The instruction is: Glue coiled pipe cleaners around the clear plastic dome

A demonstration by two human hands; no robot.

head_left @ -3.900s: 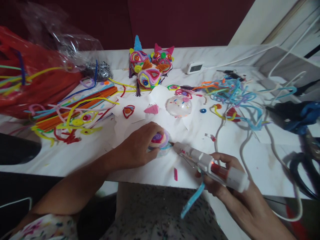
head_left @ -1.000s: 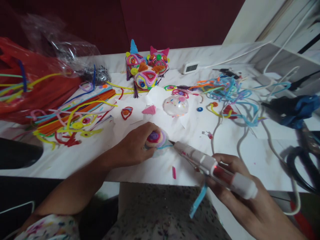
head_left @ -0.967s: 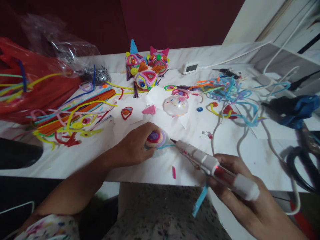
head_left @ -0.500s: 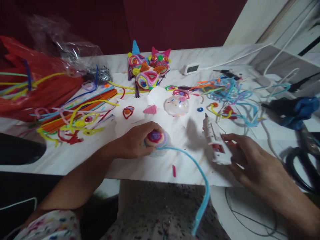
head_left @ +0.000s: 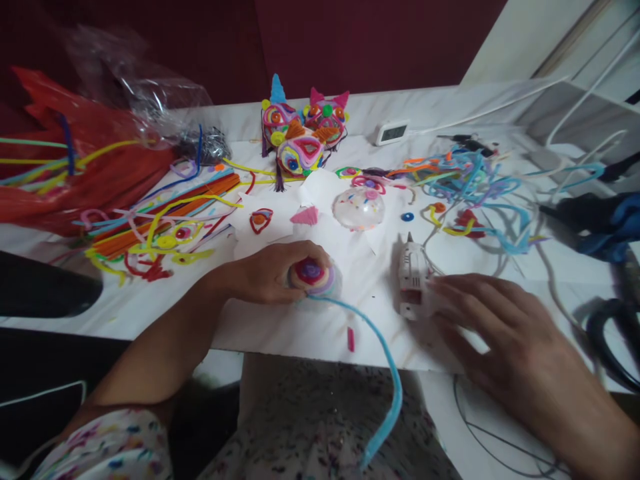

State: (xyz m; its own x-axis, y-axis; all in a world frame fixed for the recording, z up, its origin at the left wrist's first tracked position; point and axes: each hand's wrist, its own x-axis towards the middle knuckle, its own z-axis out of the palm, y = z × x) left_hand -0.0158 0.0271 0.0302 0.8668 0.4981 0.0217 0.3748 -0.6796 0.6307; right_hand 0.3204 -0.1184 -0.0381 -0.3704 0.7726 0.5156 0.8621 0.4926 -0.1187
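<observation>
My left hand (head_left: 273, 272) is curled around a small clear dome (head_left: 334, 283) covered with rings of pipe cleaner, purple and red at the centre. From its lower edge a long light-blue pipe cleaner (head_left: 387, 353) trails over the table's front edge. Lying on the table to the right is a white glue gun (head_left: 413, 280), nozzle pointing away from me. My right hand (head_left: 495, 333) is beside its handle, fingers apart; whether a fingertip still touches it is hard to make out. A pink strip (head_left: 351, 339) lies between the two hands.
Finished decorated balls (head_left: 303, 153) stand at the back, near a small digital display (head_left: 393, 132). A clear speckled dome (head_left: 358, 209) and a pink triangle (head_left: 305, 215) lie ahead. Pipe cleaners (head_left: 165, 220) pile up left; tangled blue ones (head_left: 470, 173) and a cable (head_left: 555, 293) are on the right.
The glue gun has gone from my right hand's grip, tilted above the table, to lying on the tabletop. My right hand's fingers have loosened. My left hand still holds the dome.
</observation>
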